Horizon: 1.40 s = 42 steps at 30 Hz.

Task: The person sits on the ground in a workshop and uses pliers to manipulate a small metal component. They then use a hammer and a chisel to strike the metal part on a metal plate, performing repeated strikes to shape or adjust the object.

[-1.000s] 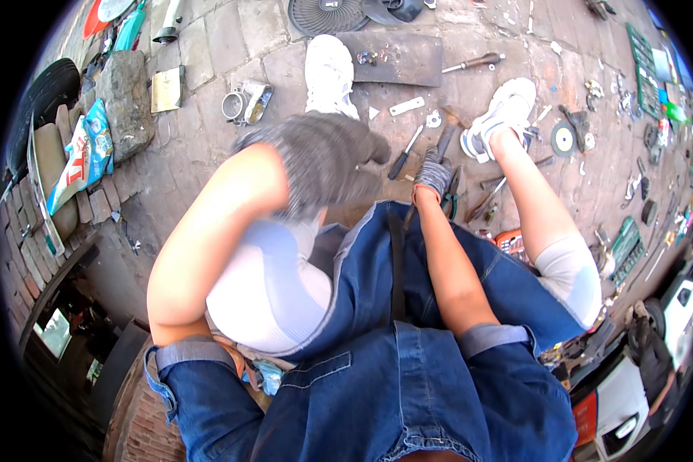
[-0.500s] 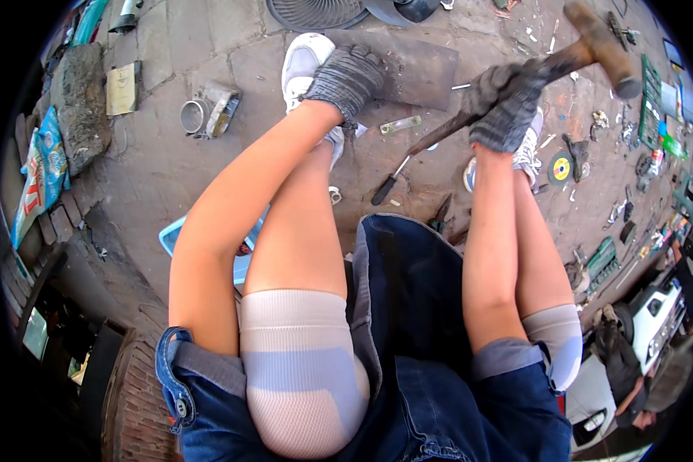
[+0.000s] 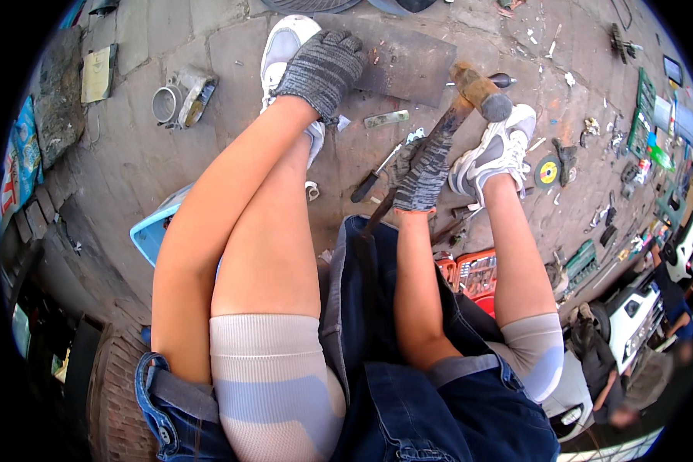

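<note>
My left hand [image 3: 321, 71], in a grey knitted glove, is beside my left shoe and at the left end of a dark metal plate [image 3: 404, 58], fingers curled; what they hold is hidden. My gloved right hand [image 3: 425, 169] grips the long dark handle of a hammer [image 3: 481, 92], whose rusty head is between the plate and my right shoe [image 3: 500, 146]. Beneath the handle's side lies a screwdriver [image 3: 369, 181], and a short pale strip [image 3: 386, 118] lies below the plate.
A metal housing [image 3: 181, 98], a stone block [image 3: 58, 100] and a blue bin [image 3: 148, 235] are to the left. A red socket case [image 3: 473, 273], grinding disc [image 3: 547, 170], green tool case [image 3: 641, 108] and scattered parts lie right. People [image 3: 604, 381] are beside a white vehicle.
My left hand moved forward to my left shoe and the plate. My right hand raised the hammer to the right, then brought it down and leftward toward the middle.
</note>
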### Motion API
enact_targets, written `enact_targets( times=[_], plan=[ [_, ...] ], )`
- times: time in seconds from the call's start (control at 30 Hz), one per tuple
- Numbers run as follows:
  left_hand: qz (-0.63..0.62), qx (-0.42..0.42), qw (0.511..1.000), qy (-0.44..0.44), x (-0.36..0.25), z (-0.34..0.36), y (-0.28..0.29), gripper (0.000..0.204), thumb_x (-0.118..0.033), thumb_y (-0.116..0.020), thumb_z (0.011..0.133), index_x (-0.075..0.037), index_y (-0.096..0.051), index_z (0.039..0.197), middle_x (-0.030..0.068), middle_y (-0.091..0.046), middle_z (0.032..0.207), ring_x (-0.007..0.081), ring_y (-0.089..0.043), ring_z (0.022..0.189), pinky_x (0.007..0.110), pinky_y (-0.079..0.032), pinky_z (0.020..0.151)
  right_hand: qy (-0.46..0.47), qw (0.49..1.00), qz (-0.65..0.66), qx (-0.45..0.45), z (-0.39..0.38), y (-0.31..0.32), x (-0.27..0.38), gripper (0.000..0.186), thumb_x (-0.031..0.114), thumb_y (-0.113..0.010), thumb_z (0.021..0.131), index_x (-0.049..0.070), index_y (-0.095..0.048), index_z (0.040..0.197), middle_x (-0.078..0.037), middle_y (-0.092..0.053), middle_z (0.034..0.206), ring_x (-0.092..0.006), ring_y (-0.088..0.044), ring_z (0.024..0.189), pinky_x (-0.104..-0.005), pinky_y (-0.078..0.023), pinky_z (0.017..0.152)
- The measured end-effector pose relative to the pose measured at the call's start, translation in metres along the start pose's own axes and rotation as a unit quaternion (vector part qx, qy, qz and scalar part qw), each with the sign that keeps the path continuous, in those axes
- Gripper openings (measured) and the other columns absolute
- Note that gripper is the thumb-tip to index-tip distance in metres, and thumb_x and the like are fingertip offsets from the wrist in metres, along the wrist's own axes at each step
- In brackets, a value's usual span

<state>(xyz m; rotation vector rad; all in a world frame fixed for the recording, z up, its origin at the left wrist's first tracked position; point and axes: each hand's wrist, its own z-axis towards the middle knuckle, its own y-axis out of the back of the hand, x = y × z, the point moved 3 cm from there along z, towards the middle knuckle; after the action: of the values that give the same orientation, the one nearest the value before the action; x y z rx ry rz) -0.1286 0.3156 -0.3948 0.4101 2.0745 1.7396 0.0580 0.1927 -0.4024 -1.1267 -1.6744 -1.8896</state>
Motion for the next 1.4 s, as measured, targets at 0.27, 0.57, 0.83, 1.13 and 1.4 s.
enact_targets(
  times=[0.27,0.57,0.83,1.13,1.4],
  plan=[
    [-0.011,-0.063,0.998,-0.011,0.004,0.001,0.001,0.018,-0.012,-0.054,0.076,-0.009,-0.064,0.090,0.0068,-0.059,0.095,0.0217,-0.056,0.097,0.034,-0.044,0.085,-0.009,0.970,-0.196,0.145,-0.013,-0.025,0.022,0.049,0.007,-0.055,0.075,0.004,-0.042,0.122,-0.016,-0.057,0.077,-0.0347,-0.056,0.069,-0.0440,-0.043,0.061],
    [-0.001,-0.071,0.997,-0.009,0.004,-0.002,-0.005,0.019,-0.011,-0.051,0.078,-0.010,-0.064,0.091,0.0073,-0.059,0.095,0.0218,-0.057,0.094,0.034,-0.045,0.083,-0.040,0.996,-0.063,0.049,-0.027,-0.003,0.004,0.042,0.013,-0.056,0.077,0.003,-0.044,0.117,-0.016,-0.054,0.068,-0.0323,-0.056,0.065,-0.0415,-0.044,0.057],
    [-0.005,-0.104,0.994,-0.021,0.007,0.002,-0.005,0.021,-0.011,-0.051,0.077,-0.010,-0.063,0.095,0.0072,-0.059,0.095,0.0221,-0.057,0.095,0.034,-0.044,0.082,-0.086,0.985,-0.103,0.105,-0.018,-0.009,-0.025,0.038,0.018,-0.052,0.084,0.000,-0.044,0.115,-0.015,-0.057,0.079,-0.0299,-0.056,0.068,-0.0403,-0.045,0.062],
    [-0.039,0.006,0.999,0.010,0.003,-0.001,0.000,0.024,-0.012,-0.050,0.078,-0.008,-0.060,0.100,0.0080,-0.057,0.106,0.0230,-0.053,0.105,0.034,-0.041,0.091,-0.060,0.965,-0.188,0.170,-0.005,-0.018,0.004,0.036,0.006,-0.056,0.076,-0.003,-0.047,0.110,-0.019,-0.056,0.070,-0.0334,-0.056,0.059,-0.0419,-0.045,0.056],
    [-0.035,-0.015,0.999,0.028,0.010,-0.008,0.002,0.021,-0.011,-0.052,0.077,-0.007,-0.062,0.094,0.0093,-0.058,0.099,0.0236,-0.056,0.097,0.034,-0.045,0.085,0.057,0.995,-0.077,0.002,-0.016,0.014,0.017,0.031,0.007,-0.060,0.075,-0.001,-0.052,0.104,-0.015,-0.058,0.076,-0.0331,-0.056,0.066,-0.0407,-0.044,0.060]
  ],
)
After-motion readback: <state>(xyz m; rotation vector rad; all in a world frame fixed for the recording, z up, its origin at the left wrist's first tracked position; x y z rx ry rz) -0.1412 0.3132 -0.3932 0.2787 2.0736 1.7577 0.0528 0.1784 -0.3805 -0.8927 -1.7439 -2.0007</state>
